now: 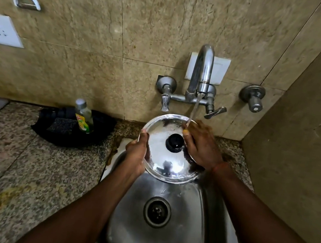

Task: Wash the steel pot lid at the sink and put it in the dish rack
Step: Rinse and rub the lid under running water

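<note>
The steel pot lid (162, 157), round and shiny with a black knob (174, 142) in its middle, is held tilted over the steel sink (188, 219). My left hand (137, 153) grips its left rim. My right hand (200, 144) lies on its upper right edge, fingers spread over the surface. Water runs from the wall tap (202, 71) onto the lid's top edge by my right fingers. No dish rack is in view.
A black tray (65, 136) on the granite counter (22, 173) left of the sink holds a dish-soap bottle (84, 116) and a dark scrub pad (61, 125). Tap handles (215, 111) stick out from the tiled wall. A side wall stands close on the right.
</note>
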